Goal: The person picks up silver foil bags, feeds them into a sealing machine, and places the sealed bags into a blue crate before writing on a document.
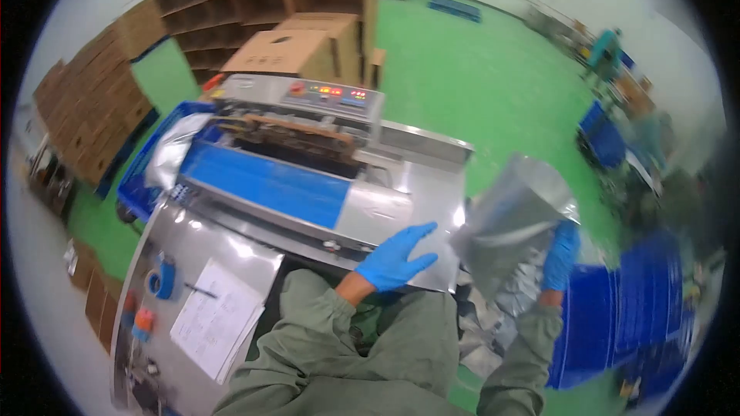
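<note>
My left hand [398, 260], in a blue glove, is over the metal table edge near my lap, fingers spread and empty. Gripped at its right side by my gloved right hand [562, 256] is a silver foil bag [512, 219], held up to the right of the metal table [432, 185]. More silver bags [482, 331] lie below it. In front of me stands a sealing machine [308, 100] with lit red displays and a blue conveyor belt [266, 182]. Another silver bag [176, 150] rests at the belt's left end.
Papers with a pen [216, 316] and a blue tape roll [160, 277] lie on the left metal table. Blue crates [617, 308] stand at the right. Cardboard boxes [285, 50] are behind the machine. A person [605, 52] is far back right.
</note>
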`<state>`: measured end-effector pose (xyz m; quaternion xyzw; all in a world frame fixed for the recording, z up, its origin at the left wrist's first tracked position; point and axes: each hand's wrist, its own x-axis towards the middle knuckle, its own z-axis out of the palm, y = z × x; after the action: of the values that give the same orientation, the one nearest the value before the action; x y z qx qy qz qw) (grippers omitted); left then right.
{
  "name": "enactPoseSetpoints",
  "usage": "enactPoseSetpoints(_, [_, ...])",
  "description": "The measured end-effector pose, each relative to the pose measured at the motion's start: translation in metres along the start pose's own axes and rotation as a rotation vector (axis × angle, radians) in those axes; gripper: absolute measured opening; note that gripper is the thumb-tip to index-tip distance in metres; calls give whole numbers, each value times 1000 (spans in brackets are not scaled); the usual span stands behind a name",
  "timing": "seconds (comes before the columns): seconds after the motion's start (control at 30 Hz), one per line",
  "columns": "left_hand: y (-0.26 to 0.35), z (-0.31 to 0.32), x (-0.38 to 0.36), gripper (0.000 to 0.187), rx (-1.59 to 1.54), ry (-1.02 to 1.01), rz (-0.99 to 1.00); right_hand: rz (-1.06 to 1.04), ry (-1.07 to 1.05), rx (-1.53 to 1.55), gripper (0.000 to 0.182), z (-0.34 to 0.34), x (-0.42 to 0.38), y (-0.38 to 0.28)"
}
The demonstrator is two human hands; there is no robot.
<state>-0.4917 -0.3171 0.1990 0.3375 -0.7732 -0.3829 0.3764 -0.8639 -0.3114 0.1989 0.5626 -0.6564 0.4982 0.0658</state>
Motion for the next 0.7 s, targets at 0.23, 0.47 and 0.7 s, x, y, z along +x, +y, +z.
enactPoseSetpoints(0.23, [-57, 42, 35, 68, -96, -104, -72, 41, -185, 79, 19, 35, -65, -53])
enactPoseSetpoints(0.47, [-55, 33, 71, 59, -235, -362, -185, 265, -258, 274, 15, 29, -95, -47])
enactPoseSetpoints(0.7, [-35, 32, 92, 21, 623, -431, 374, 158, -223, 144, 14, 30, -107, -79])
